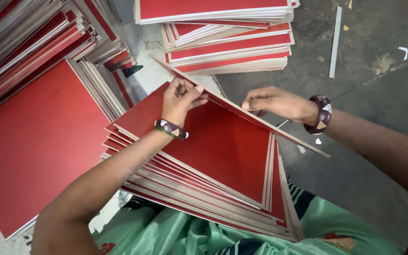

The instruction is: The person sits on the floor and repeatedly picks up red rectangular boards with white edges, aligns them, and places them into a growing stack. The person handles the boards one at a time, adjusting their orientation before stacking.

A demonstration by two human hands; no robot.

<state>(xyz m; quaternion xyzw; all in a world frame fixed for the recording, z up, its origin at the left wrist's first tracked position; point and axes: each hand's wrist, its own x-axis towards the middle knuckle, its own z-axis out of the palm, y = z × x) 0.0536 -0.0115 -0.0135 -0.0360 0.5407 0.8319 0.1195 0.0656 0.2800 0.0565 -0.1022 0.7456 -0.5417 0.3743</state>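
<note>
Boards, red-faced, pale-edged, thin and rigid, catalogued outward from the fanned lap stack (213,156).

Large red sheet pile (34,141): lay flat on the floor, left of the lap stack; glossy face, layered grey-white edges; slanted piles of the same stock crowded behind it.

Left hand (180,97): grip clenched, pinching the near upper edge of the raised board (242,113); beaded dark bangle (171,129) at the wrist.

Raised board: lifted on edge above the lap stack, tilted, seen almost edge-on; its long axis ran diagonally from upper left, beyond the left hand, down to the right past the right wrist. Both hands sat on that edge, the left nearer its upper end.

Right hand (272,101): grip closed on the same edge, just right of the left hand; matching bangle (319,114).

Squared stack (223,38): beyond the lap stack, flat, neat edges.

Concrete floor (369,85): right of the lap stack, grey, rough, with a pale offcut strip (335,42) and paper scraps.

Green satin garment (175,231): under the lap stack.
</note>
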